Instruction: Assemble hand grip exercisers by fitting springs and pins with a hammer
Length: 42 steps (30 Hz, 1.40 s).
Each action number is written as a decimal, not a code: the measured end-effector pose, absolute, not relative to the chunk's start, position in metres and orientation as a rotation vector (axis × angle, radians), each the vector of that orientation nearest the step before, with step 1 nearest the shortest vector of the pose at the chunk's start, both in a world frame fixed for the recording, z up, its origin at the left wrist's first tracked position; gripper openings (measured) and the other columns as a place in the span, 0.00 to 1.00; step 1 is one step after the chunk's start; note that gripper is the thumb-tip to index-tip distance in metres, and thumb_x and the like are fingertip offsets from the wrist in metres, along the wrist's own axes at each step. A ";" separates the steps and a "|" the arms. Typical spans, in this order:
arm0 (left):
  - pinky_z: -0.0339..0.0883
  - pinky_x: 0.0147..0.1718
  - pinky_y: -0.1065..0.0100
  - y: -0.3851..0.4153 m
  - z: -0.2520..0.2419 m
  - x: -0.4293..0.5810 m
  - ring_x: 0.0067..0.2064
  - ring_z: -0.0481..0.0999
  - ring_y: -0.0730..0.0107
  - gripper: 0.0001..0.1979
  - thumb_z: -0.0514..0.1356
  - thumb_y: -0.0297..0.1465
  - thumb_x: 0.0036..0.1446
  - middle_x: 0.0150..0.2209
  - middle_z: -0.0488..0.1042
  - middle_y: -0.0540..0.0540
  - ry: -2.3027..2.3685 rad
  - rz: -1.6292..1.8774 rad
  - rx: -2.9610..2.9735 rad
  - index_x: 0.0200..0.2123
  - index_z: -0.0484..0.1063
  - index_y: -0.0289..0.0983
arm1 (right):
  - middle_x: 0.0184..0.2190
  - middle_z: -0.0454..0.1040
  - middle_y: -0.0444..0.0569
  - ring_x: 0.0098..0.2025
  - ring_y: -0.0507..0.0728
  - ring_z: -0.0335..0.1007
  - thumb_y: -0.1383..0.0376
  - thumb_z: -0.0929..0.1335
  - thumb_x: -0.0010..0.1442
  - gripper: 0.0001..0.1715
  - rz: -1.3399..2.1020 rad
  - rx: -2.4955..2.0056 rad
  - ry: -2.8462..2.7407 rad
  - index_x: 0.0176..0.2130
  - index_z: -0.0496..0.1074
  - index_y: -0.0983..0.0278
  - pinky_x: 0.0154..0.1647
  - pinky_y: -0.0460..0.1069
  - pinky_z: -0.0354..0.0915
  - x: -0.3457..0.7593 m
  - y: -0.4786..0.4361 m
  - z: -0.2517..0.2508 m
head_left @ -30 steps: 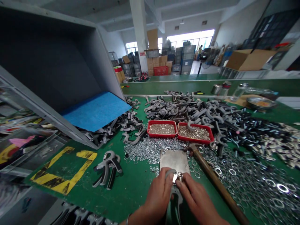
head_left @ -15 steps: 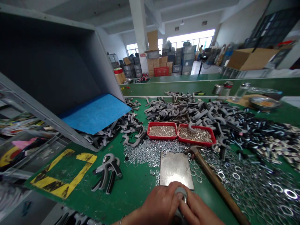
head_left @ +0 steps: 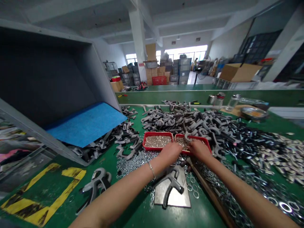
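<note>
My left hand and my right hand both reach forward over the right-hand red tray of small metal parts, beside a second red tray. The fingers of both hands curl down into the parts; what they pinch is hidden. A grey hand-grip part lies on the metal plate under my forearms. Loose washers are scattered round the plate.
A wooden-handled hammer lies right of the plate. A pile of grey grip handles fills the back of the green table. An assembled gripper lies left. A grey bin with a blue sheet stands left. Rings and black parts spread right.
Both hands have left the grip part on the plate and stretched forward to the red tray. The view has tilted so more of the near table shows.
</note>
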<state>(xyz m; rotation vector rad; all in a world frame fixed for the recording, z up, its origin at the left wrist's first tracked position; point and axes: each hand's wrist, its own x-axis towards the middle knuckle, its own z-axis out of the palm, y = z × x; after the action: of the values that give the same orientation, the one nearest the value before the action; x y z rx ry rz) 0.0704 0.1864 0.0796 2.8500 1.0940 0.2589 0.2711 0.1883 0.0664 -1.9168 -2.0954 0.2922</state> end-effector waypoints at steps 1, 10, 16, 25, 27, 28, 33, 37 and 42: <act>0.68 0.49 0.60 0.198 0.082 0.082 0.48 0.76 0.58 0.10 0.54 0.25 0.66 0.42 0.77 0.39 1.078 0.254 2.879 0.44 0.74 0.35 | 0.38 0.78 0.55 0.43 0.59 0.73 0.62 0.69 0.62 0.09 0.289 -1.932 -2.096 0.34 0.76 0.66 0.46 0.53 0.64 0.269 0.194 0.062; 0.67 0.50 0.53 0.254 0.048 0.129 0.43 0.78 0.60 0.06 0.58 0.26 0.64 0.37 0.79 0.43 1.162 0.133 2.925 0.37 0.76 0.31 | 0.38 0.77 0.54 0.43 0.60 0.73 0.62 0.66 0.64 0.09 0.282 -1.906 -1.988 0.33 0.72 0.63 0.41 0.51 0.62 0.269 0.204 0.029; 0.66 0.47 0.52 0.247 0.042 0.119 0.44 0.78 0.52 0.09 0.55 0.24 0.64 0.39 0.79 0.35 1.155 0.307 2.864 0.38 0.76 0.29 | 0.32 0.77 0.50 0.35 0.60 0.72 0.57 0.61 0.66 0.14 0.335 -1.800 -1.807 0.34 0.70 0.61 0.36 0.51 0.61 0.271 0.202 0.024; 0.65 0.51 0.59 0.224 0.050 0.095 0.49 0.74 0.58 0.10 0.54 0.24 0.64 0.42 0.78 0.41 1.075 0.547 2.628 0.42 0.76 0.35 | 0.31 0.76 0.48 0.32 0.58 0.71 0.50 0.63 0.61 0.18 0.501 -1.644 -1.633 0.34 0.70 0.61 0.36 0.51 0.63 0.273 0.150 0.038; 0.66 0.51 0.60 0.231 0.055 0.103 0.46 0.76 0.58 0.08 0.58 0.22 0.60 0.38 0.79 0.41 1.013 0.523 2.563 0.35 0.78 0.35 | 0.30 0.76 0.49 0.32 0.59 0.70 0.50 0.64 0.60 0.18 0.509 -1.646 -1.613 0.33 0.70 0.61 0.36 0.52 0.62 0.273 0.148 0.039; 0.67 0.49 0.61 0.235 0.057 0.109 0.44 0.77 0.58 0.07 0.60 0.22 0.57 0.36 0.79 0.42 0.989 0.513 2.523 0.32 0.78 0.35 | 0.30 0.75 0.49 0.32 0.59 0.70 0.50 0.64 0.59 0.18 0.512 -1.651 -1.597 0.33 0.70 0.61 0.36 0.52 0.62 0.273 0.150 0.041; 0.70 0.46 0.65 0.229 0.062 0.124 0.43 0.78 0.60 0.07 0.61 0.23 0.55 0.38 0.81 0.43 0.930 0.621 2.271 0.36 0.79 0.36 | 0.26 0.73 0.47 0.29 0.58 0.68 0.47 0.66 0.57 0.21 0.595 -1.641 -1.526 0.30 0.70 0.62 0.31 0.51 0.61 0.277 0.157 0.050; 0.72 0.43 0.68 0.190 0.053 0.105 0.42 0.79 0.68 0.18 0.49 0.21 0.61 0.43 0.80 0.44 0.951 0.755 2.025 0.50 0.73 0.34 | 0.25 0.72 0.45 0.27 0.56 0.67 0.45 0.63 0.60 0.23 0.754 -1.592 -1.457 0.32 0.69 0.61 0.28 0.49 0.62 0.267 0.144 0.050; 0.72 0.33 0.71 0.155 0.050 0.068 0.33 0.79 0.69 0.12 0.54 0.31 0.62 0.34 0.80 0.46 0.999 0.832 1.656 0.40 0.76 0.34 | 0.21 0.69 0.41 0.20 0.53 0.63 0.46 0.64 0.61 0.22 1.019 -1.530 -1.461 0.32 0.68 0.61 0.20 0.47 0.60 0.236 0.130 0.044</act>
<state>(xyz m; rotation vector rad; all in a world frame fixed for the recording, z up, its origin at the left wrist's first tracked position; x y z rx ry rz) 0.0683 0.1550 0.0502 1.6564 0.9990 0.8324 0.2363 0.1303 0.0443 -1.5302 -1.4609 1.0188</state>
